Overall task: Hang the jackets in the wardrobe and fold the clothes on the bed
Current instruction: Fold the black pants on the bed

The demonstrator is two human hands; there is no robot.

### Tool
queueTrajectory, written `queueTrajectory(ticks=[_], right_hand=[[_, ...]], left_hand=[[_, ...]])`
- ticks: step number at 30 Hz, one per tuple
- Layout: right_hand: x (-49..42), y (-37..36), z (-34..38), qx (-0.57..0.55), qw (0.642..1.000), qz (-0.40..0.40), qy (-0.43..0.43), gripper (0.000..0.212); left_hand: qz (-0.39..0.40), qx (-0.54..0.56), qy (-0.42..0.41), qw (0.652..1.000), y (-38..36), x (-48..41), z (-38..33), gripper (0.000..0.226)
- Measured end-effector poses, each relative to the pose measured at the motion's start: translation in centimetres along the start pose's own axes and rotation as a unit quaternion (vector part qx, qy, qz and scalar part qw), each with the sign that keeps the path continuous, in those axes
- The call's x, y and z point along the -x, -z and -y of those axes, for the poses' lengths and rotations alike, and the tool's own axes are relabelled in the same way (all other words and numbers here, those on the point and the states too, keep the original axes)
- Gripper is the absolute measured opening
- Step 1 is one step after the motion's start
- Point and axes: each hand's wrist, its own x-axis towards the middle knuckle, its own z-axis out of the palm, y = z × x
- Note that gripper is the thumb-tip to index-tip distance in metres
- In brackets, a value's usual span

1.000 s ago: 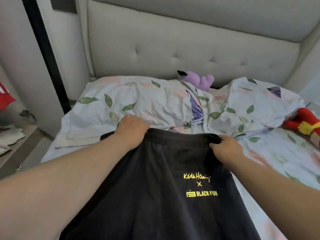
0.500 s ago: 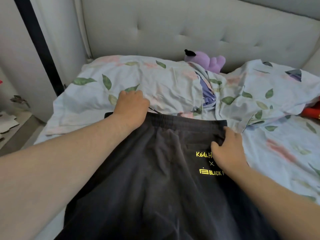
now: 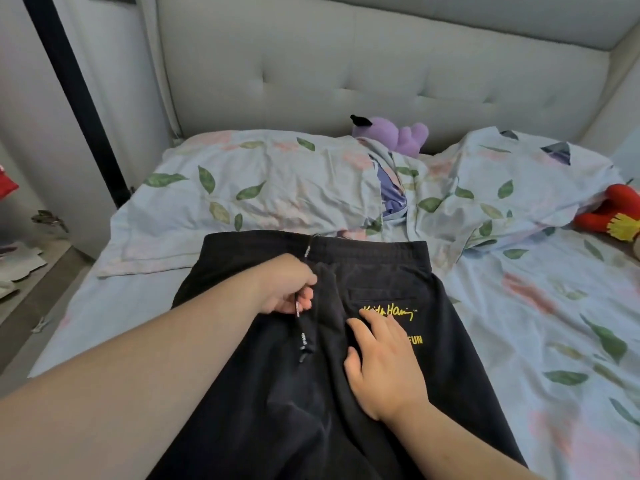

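The bed (image 3: pixel 561 306) had a floral sheet; a padded headboard (image 3: pixel 311 74) stood beyond the hands. Black trousers (image 3: pixel 388 261) with yellow print lay under them: the left hand (image 3: pixel 285 285) pinched the drawstring (image 3: pixel 303 336), and the right hand (image 3: pixel 386 365) pressed flat beside it.

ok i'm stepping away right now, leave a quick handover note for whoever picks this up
Left hand: fingers curled round the drawstring of the black trousers.
Right hand: flat on the trousers, just below the yellow print.
Trousers lie spread on the bed, waistband toward the pillows.
Done: laid out. Left: not yet folded; no jackets or wardrobe in view.
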Motion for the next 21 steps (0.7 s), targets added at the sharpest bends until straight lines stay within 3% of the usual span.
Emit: queueTrajectory(ticks=[3, 5, 8, 10, 12, 16, 21], right_hand=[[-0.4, -0.3, 0.0, 0.003, 1.0, -0.007, -0.003, 0.047], [-0.3, -0.6, -0.2, 0.003, 1.0, -0.013, -0.007, 0.047], [-0.6, -1.1, -0.6, 0.006, 1.0, 0.002, -0.017, 0.049], [-1.1, -0.9, -0.4, 0.02, 0.999, 0.033, -0.008, 0.051], [-1.3, -0.1, -0.1, 0.036, 0.995, 0.096, 0.002, 0.052], [1.8, 2.4, 1.3, -0.013, 0.98, 0.194, -0.041, 0.055], [10.9, 7.0, 7.9, -0.154, 0.976, 0.087, -0.125, 0.019]], left_hand=[[0.022, 0.143, -0.023, 0.989, -1.3, 0.2, 2.2, 0.003], [0.0, 0.155, -0.067, 0.986, -2.0, 0.8, 3.1, 0.018], [-0.102, -0.009, -0.146, 0.984, -2.1, 3.8, 4.6, 0.01], [-0.148, -0.134, -0.166, 0.966, -1.3, 7.3, 6.8, 0.031], [-0.181, -0.188, -0.142, 0.955, 0.2, 11.8, 9.8, 0.049], [-0.261, -0.222, -0.074, 0.937, 2.8, 20.9, 17.0, 0.044], [-0.305, -0.172, 0.036, 0.936, 4.0, 27.6, 24.3, 0.049]])
